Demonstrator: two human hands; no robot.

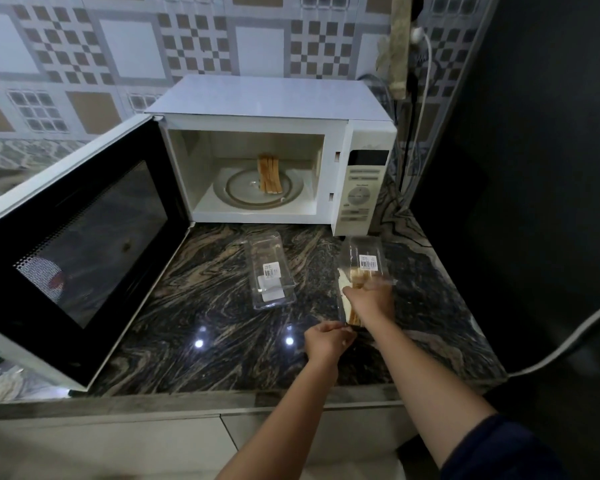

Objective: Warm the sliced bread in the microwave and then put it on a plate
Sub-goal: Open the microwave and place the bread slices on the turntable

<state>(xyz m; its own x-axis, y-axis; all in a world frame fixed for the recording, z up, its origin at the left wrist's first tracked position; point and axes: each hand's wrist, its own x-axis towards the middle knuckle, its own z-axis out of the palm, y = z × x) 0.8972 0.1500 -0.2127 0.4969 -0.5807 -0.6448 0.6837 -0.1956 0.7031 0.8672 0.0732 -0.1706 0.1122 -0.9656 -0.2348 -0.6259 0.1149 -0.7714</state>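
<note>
Patterned tiles cover the wall behind a dark, veined stone desk (222, 306) tucked into a corner beside a black panel. On the desk stands a white microwave (274, 98) with its door (84, 244) swung wide open to the left. Inside, on the round glass turntable (236, 195), a stack of sliced bread (270, 176) stands on edge, with about 4 slices showing.

In front of the microwave lie 2 clear plastic packages. The empty package (269, 271) sits near the middle of the desk, a white label on its top. The second package (361, 265) lies to its right, just in front of the control panel (361, 188), and has bread slices (355, 282) in it, pale crumb and brown crust showing at the near end.

Both arms reach forward from the lower edge of the view. The right hand (373, 299) rests over the near end of the second package, its fingers blurred among the slices, so I cannot tell whether its grip is closed on bread or loose. The left hand (328, 341) is at the package's near corner, fingers curled and pinching the plastic edge. A dark sleeve (499, 448) covers the right upper arm. A grey cable (568, 341) trails off the desk's right side.
</note>
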